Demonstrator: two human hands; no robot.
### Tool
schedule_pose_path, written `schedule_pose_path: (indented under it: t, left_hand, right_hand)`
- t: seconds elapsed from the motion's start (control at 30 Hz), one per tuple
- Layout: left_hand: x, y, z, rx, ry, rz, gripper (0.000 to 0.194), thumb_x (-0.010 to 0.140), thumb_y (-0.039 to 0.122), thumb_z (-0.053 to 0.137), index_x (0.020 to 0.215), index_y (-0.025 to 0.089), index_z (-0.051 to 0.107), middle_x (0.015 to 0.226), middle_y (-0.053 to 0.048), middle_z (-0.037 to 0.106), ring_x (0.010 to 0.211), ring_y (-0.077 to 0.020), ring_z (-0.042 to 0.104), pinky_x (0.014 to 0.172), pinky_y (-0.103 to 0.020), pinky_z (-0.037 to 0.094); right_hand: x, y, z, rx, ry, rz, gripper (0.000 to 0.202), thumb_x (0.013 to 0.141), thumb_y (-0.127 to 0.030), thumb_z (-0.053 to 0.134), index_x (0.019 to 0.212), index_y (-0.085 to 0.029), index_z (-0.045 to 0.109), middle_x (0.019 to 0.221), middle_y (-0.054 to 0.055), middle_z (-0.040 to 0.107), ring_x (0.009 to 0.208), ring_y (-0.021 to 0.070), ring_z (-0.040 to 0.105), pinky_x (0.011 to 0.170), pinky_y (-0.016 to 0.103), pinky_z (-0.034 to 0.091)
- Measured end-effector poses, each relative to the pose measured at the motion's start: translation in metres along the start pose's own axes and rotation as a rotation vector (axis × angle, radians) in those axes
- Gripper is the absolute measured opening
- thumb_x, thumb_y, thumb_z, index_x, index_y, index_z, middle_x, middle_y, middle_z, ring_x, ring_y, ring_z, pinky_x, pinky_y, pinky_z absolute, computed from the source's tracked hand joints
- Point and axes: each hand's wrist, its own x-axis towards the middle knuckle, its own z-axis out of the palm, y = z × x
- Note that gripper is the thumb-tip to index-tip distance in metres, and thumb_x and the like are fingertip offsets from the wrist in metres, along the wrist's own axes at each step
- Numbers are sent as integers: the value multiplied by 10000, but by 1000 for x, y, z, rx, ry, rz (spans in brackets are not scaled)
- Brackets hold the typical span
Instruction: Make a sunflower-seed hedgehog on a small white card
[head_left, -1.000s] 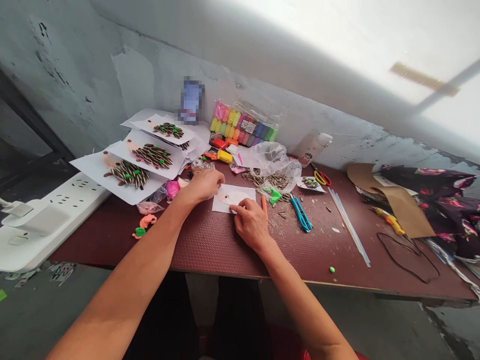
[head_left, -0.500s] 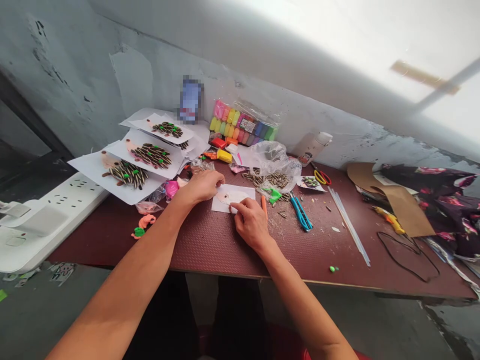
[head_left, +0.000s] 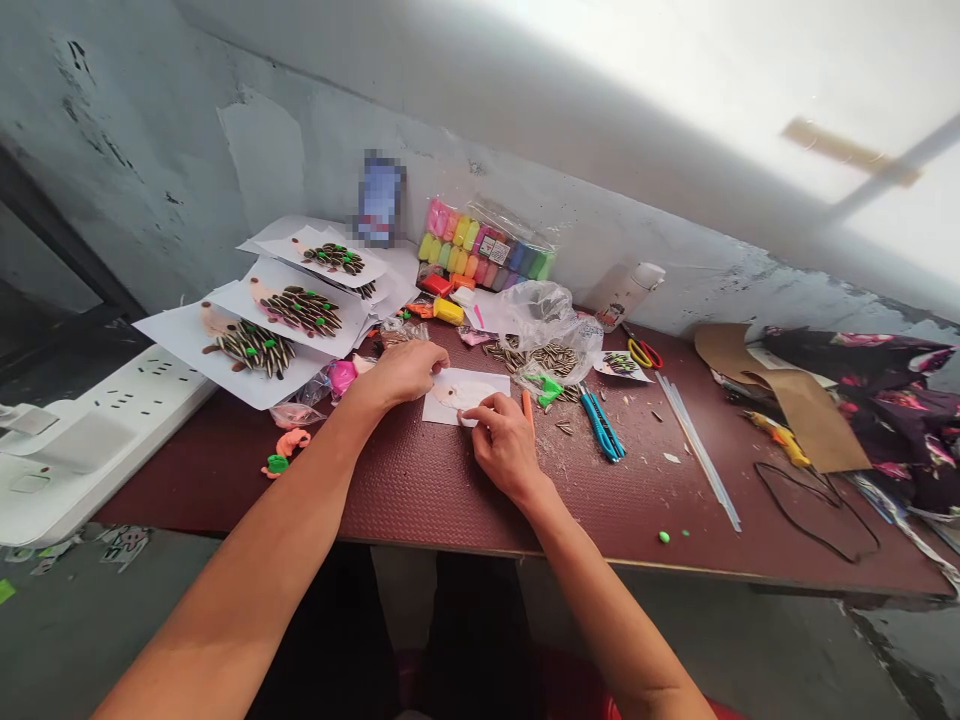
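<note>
A small white paper card lies on the table and bears a flat, pale peach clay shape with a dark dot. At the card's upper left edge is my left hand, its fingers bent and closed on that corner. My right hand reaches in from the lower right. Its index fingertip and thumb come together at the shape's lower edge, the other fingers curled; anything between them is too small to make out. Just right of this hand lies an orange stick-like tool.
Cards with seed-covered figures are stacked at left beside a white power strip. Sunflower seeds spill from a clear plastic bag. Rightward lie a blue utility knife, scissors, clear sticks and a yellow glue gun.
My right hand shifts very slightly, its fingertips still at the lower edge of the clay shape. My left hand stays at the card's corner.
</note>
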Motion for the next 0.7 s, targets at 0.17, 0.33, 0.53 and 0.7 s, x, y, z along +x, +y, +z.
schedule_pose_path:
  t: [0.17,0.33,0.53,0.7]
  left_hand:
    - [0,-1,1,-5,23,5,451,789,31,548,1128,229,770,1134,-91,777,1089,-284,702,867,-323,525]
    - [0,0,1,5,11,8,443,800,29,546,1135,224,762,1139,-87,776,1095,-273,701,872,-313,523]
    - [0,1,0,18,-4,6,434,825,42,537,1157,220,752,1157,-90,772,1099,-274,702,869,-320,524]
    - [0,1,0,28,-2,5,434,833,42,528,1159,222,750,1159,-87,772,1102,-270,700,866,-316,520]
  right_hand:
    - [1,1,1,68,-52,2,332,880,-68,521,1010,-205,794,987,78,644,964,205,602,899,329,468]
    - [2,1,2,63,-56,-2,327,860,-57,531,1005,-206,783,973,67,642,942,201,603,881,320,473]
    - [4,-4,3,49,-86,4,266,861,-101,545,986,-196,760,968,69,628,923,206,589,850,317,459]
    - [7,-8,3,1,-108,7,218,843,-124,556,961,-189,727,971,73,619,922,216,578,840,323,445]
